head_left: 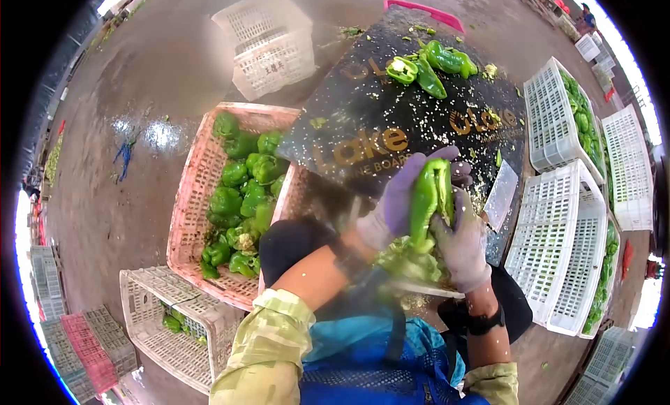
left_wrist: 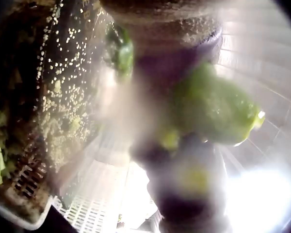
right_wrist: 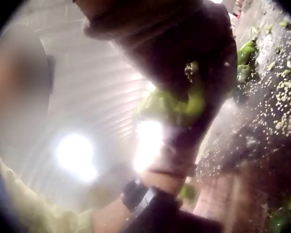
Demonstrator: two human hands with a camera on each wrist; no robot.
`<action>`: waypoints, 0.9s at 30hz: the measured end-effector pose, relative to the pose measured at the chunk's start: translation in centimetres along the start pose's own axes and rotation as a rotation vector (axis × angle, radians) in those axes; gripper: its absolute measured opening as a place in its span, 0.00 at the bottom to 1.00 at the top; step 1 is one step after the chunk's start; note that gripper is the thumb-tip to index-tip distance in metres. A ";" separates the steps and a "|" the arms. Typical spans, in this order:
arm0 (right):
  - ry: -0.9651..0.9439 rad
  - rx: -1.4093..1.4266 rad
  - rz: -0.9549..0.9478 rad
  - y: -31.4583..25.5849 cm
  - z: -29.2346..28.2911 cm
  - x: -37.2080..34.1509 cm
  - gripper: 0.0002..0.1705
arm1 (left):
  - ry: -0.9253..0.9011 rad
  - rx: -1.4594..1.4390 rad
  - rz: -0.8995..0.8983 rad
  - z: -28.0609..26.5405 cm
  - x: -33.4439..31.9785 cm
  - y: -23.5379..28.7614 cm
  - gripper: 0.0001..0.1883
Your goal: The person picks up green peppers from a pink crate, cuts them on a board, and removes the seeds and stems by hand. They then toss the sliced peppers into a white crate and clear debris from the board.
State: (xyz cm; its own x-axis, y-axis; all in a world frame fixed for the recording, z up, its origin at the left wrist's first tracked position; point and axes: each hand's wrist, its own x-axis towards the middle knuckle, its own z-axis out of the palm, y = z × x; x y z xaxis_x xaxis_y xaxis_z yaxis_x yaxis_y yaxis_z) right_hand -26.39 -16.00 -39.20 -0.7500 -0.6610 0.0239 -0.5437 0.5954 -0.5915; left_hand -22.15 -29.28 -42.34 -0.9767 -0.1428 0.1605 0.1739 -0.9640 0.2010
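A long green pepper (head_left: 423, 206), slit open lengthwise, is held up between both hands over the near end of the board. The gloved left hand (head_left: 399, 201) grips it from its left side, fingers behind it. From the right, the gloved right hand (head_left: 466, 248) holds it with the thumb at the slit. In the left wrist view the pepper (left_wrist: 218, 109) bulges out beside the purple glove; the right wrist view shows the pepper (right_wrist: 167, 107) blurred under the fingers. A broad knife blade (head_left: 501, 195) lies on the dark board (head_left: 433, 136), right of the hands.
Several peppers (head_left: 440, 59) and scattered seeds lie on the board's far part. A pink crate (head_left: 192, 174) of green peppers stands left, with a white crate (head_left: 171, 314) nearer. White crates (head_left: 548, 223) line the right side. Pepper scraps (head_left: 412, 262) sit below the hands.
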 end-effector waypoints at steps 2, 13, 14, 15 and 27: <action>0.061 0.036 -0.008 1.2 0.6 0.6 0.29 | 0.146 0.292 -0.055 0.6 -0.4 0.9 0.31; -0.222 0.838 0.289 7.4 -0.3 1.2 0.21 | 0.335 0.672 -0.490 -2.5 -1.7 0.9 0.27; -0.229 0.845 0.296 7.9 -0.4 1.0 0.21 | 0.313 0.574 -0.477 -2.5 -1.7 0.6 0.28; -0.234 0.852 0.300 8.5 -0.5 1.0 0.20 | 0.288 0.478 -0.462 -2.6 -1.8 0.2 0.29; -0.448 -0.116 0.154 6.2 -0.7 -1.0 0.26 | 0.533 0.621 0.055 -2.5 -1.5 4.5 0.25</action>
State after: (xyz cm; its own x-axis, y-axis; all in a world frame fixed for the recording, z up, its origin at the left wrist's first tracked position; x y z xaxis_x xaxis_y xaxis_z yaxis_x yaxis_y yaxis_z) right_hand -29.25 -11.29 -42.28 -0.6031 -0.6773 -0.4213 -0.4961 0.7321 -0.4667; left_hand -20.22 -33.95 -44.10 -0.8663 -0.4242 -0.2637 0.1086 -0.6752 0.7296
